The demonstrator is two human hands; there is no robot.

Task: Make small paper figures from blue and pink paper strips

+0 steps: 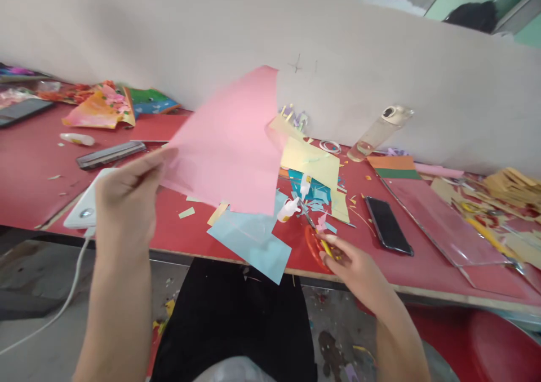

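My left hand (127, 193) pinches the near corner of a large pink paper sheet (230, 145) and holds it up, tilted, above the red table (34, 168). My right hand (353, 266) rests near the table's front edge, its fingers closed around the red and yellow handles of a pair of scissors (316, 241) whose blades point away over the paper scraps. Under the pink sheet lies a light blue sheet (253, 241), and beside it yellow sheets (313, 165). A small white glue bottle (289, 208) lies between them.
A black phone (389, 225) lies right of the scissors. A clear bottle (378, 134) leans on the beige back wall. A clear plastic sheet (439, 224) and tan paper pieces cover the right. A white device with a cable (87, 208), a dark stapler-like bar (110, 154) and coloured paper sit left.
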